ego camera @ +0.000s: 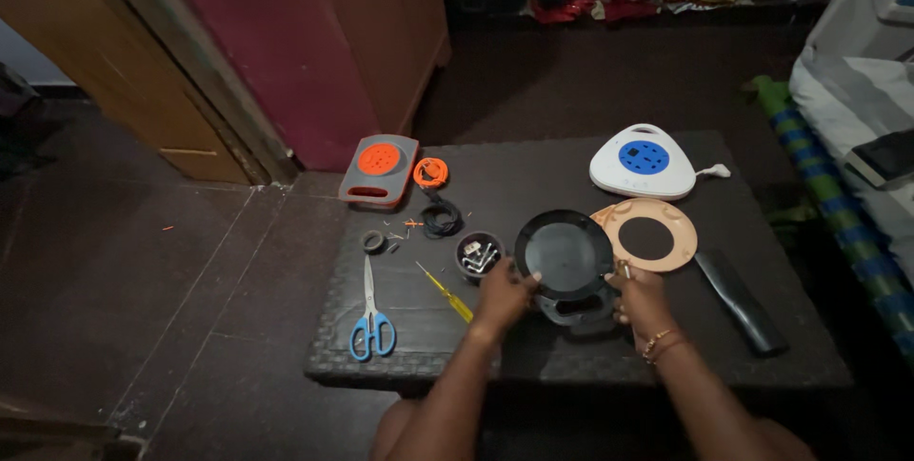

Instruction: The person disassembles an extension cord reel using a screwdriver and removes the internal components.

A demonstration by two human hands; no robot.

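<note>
You have the round black reel housing (565,253) standing near the front middle of the dark mat (571,347), and both hands are closed on its rim — your left hand (502,295) grips the lower left edge with the thumb over the top face, your right hand (640,297) pinches the lower right edge, with what looks like a small pale part between its fingertips, though it is too small to be sure. Holding it on two opposite sides likely keeps the disc steady and level over the darker base piece just beneath it. The peach-coloured ring plate (649,233) lies flat just beside the housing on its right, touching or nearly touching it, set within easy reach of your right hand. A small round dish of screws (478,254) sits just left of the housing, probably so loose hardware does not roll off. The yellow-handled screwdriver (447,293) lies near your left wrist, and the blue-handled scissors (371,313) lie farther left, well apart from the work. At the back of the mat rest a white extension box with a blue socket face (643,162) and an orange and grey extension box (379,169) — both out of the way — with a coil of orange wire (430,172) and a coil of black wire (442,220) between them and the dish.
</note>
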